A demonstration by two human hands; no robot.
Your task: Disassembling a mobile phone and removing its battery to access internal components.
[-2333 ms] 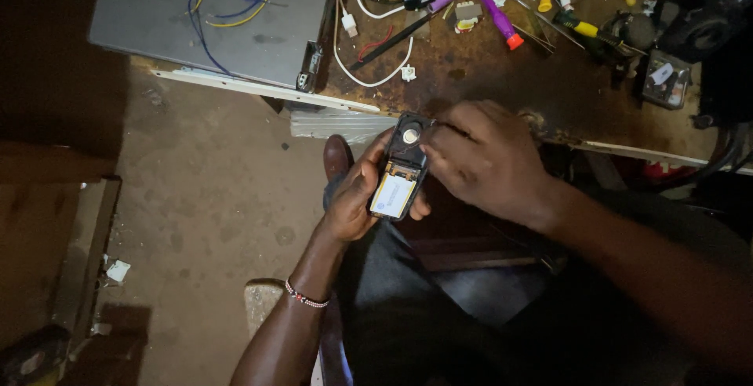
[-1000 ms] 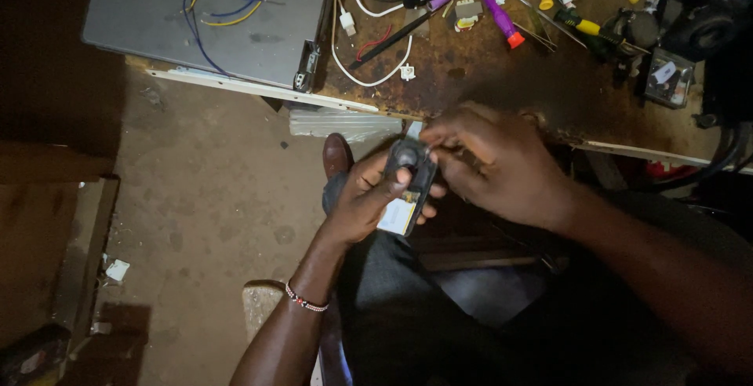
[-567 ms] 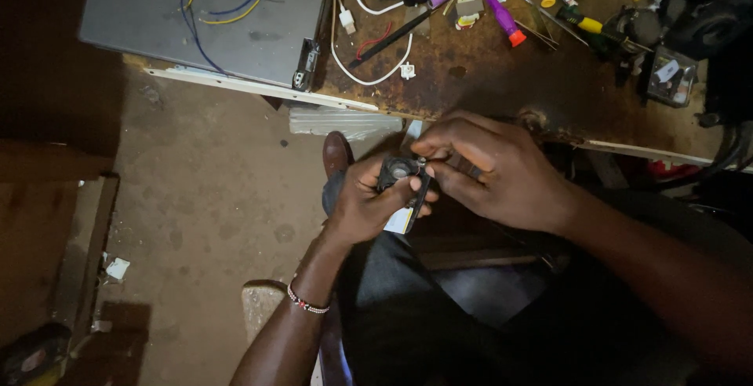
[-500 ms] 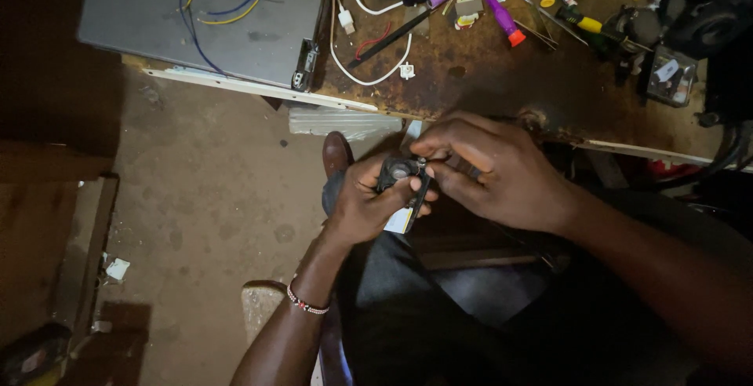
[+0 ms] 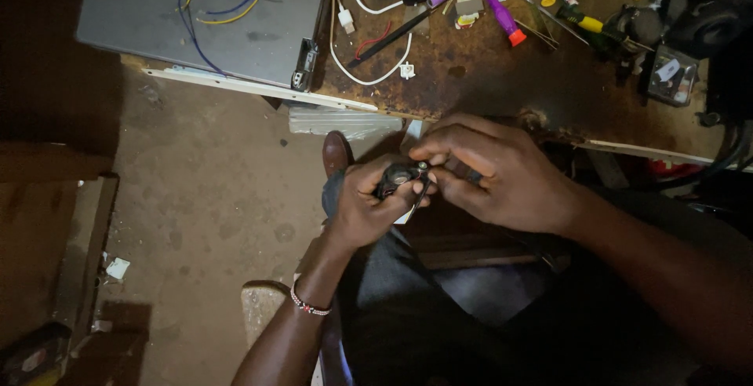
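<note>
We've got the small dark handheld device with a round part on top point(image 5: 398, 180) above our lap, just below the edge of the worn brown workbench point(image 5: 471, 80). Left hand point(image 5: 365, 209) curled tight around it; right hand point(image 5: 494, 170) pinches its top end (fingertips closed).

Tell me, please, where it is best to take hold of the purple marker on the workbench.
Grip the purple marker at mid-barrel, coming from above. It lies flat and slanted with its orange cap toward the bench edge, and its long sides look open enough for fingers.
</note>
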